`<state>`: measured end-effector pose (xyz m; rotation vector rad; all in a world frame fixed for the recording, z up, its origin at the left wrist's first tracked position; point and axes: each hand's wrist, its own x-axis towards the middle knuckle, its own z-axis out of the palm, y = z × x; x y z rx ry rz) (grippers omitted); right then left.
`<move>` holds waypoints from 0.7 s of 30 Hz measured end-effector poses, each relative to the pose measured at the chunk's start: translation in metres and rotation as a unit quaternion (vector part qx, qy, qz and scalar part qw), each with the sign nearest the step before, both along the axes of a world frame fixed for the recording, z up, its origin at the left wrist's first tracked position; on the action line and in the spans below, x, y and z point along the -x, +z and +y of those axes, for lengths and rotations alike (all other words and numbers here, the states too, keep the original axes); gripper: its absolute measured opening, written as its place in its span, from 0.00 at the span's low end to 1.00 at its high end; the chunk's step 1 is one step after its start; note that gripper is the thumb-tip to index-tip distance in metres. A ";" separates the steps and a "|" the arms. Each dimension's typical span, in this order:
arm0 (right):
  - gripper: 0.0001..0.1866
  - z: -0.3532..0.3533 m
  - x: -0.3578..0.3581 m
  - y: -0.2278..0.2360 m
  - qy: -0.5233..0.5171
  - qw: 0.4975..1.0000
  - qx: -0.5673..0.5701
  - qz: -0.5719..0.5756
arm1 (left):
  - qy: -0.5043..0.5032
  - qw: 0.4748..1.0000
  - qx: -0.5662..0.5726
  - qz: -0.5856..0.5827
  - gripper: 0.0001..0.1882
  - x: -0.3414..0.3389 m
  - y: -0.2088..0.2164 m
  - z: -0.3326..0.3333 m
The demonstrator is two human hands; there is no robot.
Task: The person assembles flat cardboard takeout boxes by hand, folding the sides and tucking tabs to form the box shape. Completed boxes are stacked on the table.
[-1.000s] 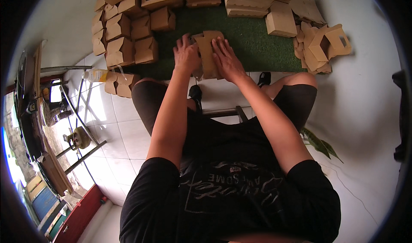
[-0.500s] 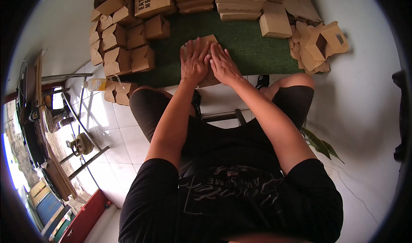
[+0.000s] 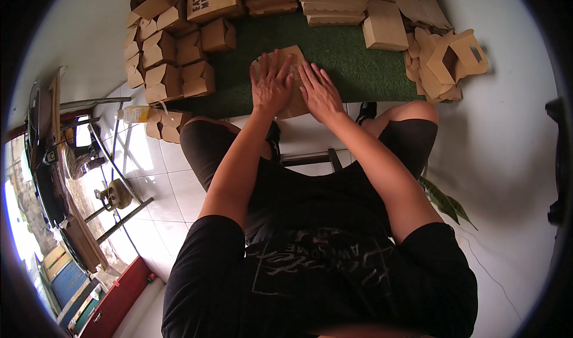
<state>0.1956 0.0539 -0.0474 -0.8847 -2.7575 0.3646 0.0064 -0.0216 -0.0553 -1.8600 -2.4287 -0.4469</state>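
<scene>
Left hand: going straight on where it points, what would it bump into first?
Beyond the cardboard piece and green matting, the left hand would probably meet the stacked brown boxes at the back, though depth is unclear.

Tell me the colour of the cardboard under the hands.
The cardboard is brown, seen best in the head view.

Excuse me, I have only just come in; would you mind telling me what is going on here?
The person's left hand lies with fingers spread over a brown cardboard piece on the green mat, with the right hand at its right edge. Folded small boxes are grouped to the left, and an open carton sits on loose cardboard to the right.
</scene>
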 end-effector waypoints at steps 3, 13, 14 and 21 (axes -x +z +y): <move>0.33 -0.012 -0.015 0.006 0.011 1.000 0.025 -0.009 | 0.001 1.000 -0.002 -0.008 0.33 -0.001 -0.001 -0.001; 0.32 -0.038 -0.046 0.027 0.050 0.996 0.042 -0.064 | 0.000 1.000 0.008 -0.008 0.33 -0.001 0.001 0.000; 0.32 -0.040 -0.048 0.028 0.052 0.995 0.045 -0.073 | 0.002 1.000 0.022 -0.010 0.33 0.000 0.001 0.001; 0.32 -0.052 -0.059 0.031 0.053 0.995 0.032 -0.078 | -0.003 1.000 0.005 0.000 0.33 0.001 -0.001 0.000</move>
